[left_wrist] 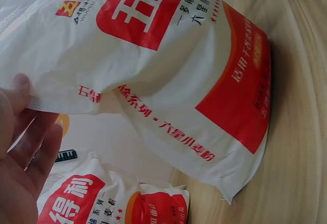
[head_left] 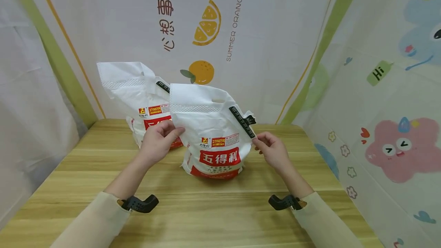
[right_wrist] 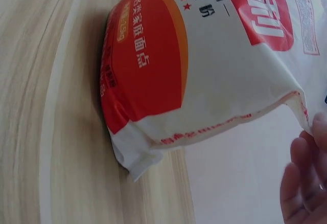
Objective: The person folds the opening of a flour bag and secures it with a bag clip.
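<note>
A white flour bag (head_left: 213,129) with red print stands on the wooden table. Its top is folded over to the left, and a black sealing clip (head_left: 242,121) with white ruler-like marks sits slanted across its upper right corner. My left hand (head_left: 158,141) pinches the bag's left edge between thumb and fingers. On the other side my right hand (head_left: 273,149) pinches the right edge, close to the clip's lower end. In the right wrist view the flour bag (right_wrist: 230,65) bulges at the bottom, its side seam drawn toward my fingertips.
Behind and left stands a second flour bag (head_left: 132,95) with its own black clip (head_left: 163,86), partly hidden by the front bag and my left hand. White printed curtains (head_left: 275,30) hang behind and beside the wooden table (head_left: 206,209).
</note>
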`<state>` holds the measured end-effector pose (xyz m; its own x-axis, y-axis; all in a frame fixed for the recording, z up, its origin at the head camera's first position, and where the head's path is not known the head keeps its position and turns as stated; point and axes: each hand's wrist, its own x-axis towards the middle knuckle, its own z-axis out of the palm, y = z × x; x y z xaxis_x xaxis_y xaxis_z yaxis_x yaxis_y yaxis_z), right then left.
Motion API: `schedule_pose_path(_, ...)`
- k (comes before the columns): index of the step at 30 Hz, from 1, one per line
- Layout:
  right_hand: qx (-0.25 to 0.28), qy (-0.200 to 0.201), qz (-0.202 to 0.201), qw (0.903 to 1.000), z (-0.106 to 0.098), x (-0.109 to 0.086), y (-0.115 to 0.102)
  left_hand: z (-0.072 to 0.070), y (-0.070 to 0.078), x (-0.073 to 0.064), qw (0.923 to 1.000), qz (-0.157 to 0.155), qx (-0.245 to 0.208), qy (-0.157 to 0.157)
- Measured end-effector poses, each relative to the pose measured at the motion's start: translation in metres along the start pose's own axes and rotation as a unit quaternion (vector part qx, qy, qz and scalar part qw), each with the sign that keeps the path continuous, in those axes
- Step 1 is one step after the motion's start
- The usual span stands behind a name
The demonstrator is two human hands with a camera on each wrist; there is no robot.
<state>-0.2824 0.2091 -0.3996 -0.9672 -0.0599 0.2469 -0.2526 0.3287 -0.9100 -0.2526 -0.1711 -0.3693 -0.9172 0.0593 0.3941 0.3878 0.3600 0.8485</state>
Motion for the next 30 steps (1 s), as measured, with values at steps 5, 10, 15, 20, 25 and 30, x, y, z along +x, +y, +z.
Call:
schedule_pose_path(5, -0.022, 0.027, 0.0, 0.9994, 0.001, -0.003, -0.004, 0.001, 0.002, -0.001, 0.9983, -0.002, 0.048, 0.034)
schedule_pose_path(10, -0.012, 0.016, -0.002, 0.9998, -0.003, -0.002, -0.002, -0.001, -0.002, -0.001, 0.9991, -0.007, 0.035, 0.021)
schedule_pose_path(15, 0.002, -0.048, 0.014, 0.9988, -0.006, -0.001, 0.003, 0.0, -0.013, -0.003, 0.9976, -0.034, 0.026, -0.055)
schedule_pose_path(20, -0.005, -0.083, 0.04, 0.9957, -0.003, -0.004, 0.007, 0.007, -0.021, -0.007, 0.9935, -0.033, 0.052, -0.095)
schedule_pose_path(25, 0.008, -0.052, 0.045, 0.9976, -0.001, -0.004, 0.006, 0.01, -0.023, -0.009, 0.9935, -0.02, 0.08, -0.078)
schedule_pose_path(30, 0.018, -0.118, 0.04, 0.9921, -0.004, -0.006, 0.009, 0.011, -0.028, -0.01, 0.9915, -0.045, 0.032, -0.118)
